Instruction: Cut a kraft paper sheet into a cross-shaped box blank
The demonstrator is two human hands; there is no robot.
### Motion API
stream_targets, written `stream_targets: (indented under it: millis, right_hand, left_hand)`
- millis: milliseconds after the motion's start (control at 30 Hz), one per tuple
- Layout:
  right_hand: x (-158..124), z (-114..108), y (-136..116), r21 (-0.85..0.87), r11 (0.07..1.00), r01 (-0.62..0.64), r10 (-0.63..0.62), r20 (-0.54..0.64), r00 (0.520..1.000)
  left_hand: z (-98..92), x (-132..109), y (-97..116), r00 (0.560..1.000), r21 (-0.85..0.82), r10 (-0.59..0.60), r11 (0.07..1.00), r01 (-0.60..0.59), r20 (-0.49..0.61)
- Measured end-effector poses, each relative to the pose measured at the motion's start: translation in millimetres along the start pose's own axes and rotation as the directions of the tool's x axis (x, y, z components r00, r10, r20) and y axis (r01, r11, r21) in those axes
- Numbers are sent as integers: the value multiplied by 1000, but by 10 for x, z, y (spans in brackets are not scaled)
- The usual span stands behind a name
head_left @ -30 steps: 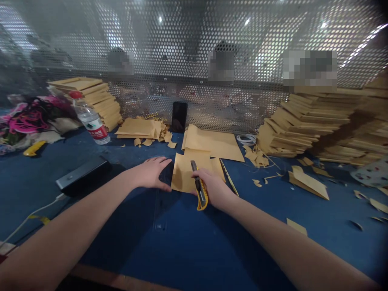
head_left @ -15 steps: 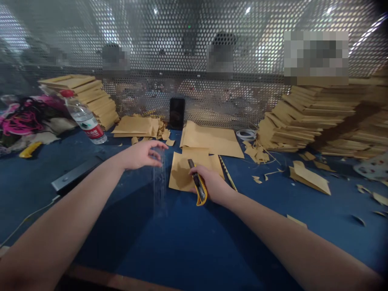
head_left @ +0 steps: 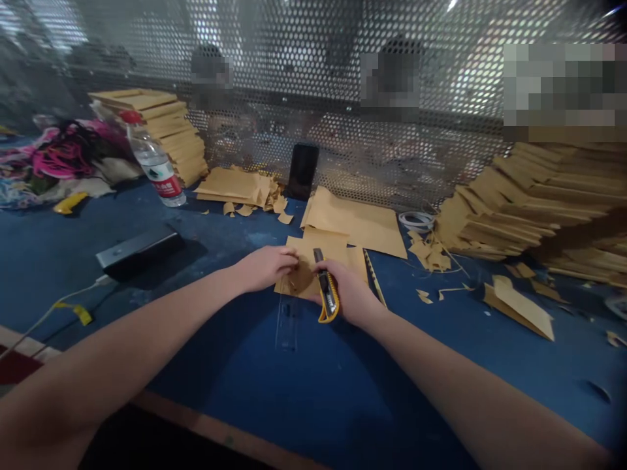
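In the head view, my right hand [head_left: 355,294] is wrapped round a yellow and black utility knife [head_left: 328,287], which points away from me over a brown kraft paper piece [head_left: 350,260]. My left hand [head_left: 269,266] is at the paper's left side, with its fingers curled on a clear plastic ruler [head_left: 287,323]. The ruler's near end reaches past the paper's lower edge; its far part is hard to see against the paper. To the right of the paper lies a yellow marked strip [head_left: 375,277].
Beyond are larger kraft sheets [head_left: 362,219], a phone [head_left: 303,171] propped upright, and paper stacks left [head_left: 164,134] and right [head_left: 529,196]. A water bottle [head_left: 157,171] and a dark box with a cable [head_left: 140,251] stand left. Paper scraps [head_left: 430,253] litter the blue table [head_left: 313,398].
My left hand has moved right and down with the clear ruler, from beside the paper onto its left side. My right hand keeps the knife near the same spot. The camera view has shifted.
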State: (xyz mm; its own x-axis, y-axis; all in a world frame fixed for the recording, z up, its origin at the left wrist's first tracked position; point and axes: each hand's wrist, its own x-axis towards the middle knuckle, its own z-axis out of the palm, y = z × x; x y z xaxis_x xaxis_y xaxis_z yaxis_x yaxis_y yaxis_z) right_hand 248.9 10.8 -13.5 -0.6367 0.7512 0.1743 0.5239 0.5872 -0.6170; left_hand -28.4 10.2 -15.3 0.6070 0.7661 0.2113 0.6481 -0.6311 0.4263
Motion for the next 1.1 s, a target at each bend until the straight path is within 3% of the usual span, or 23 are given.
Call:
stream_targets:
  millis: [300,600,833,1100]
  right_hand:
    - [36,-73,-79,30,998,-59,58,27,998]
    - [64,-151,-310,203,951,-233,257,-101,961]
    - [11,192,-316,324,918,-229,281,-125,951]
    - [-15,143,-123,473,870,-137,267,-220,938]
  left_hand:
    - [-72,-316,-9,997,94,63,993,-66,43]
    - [-125,-392,-95,991,145,126,981,-132,56]
    - [-34,-488,35,989,178,144,973,-150,47]
    - [-12,-508,229,989,214,147,967,-139,-23]
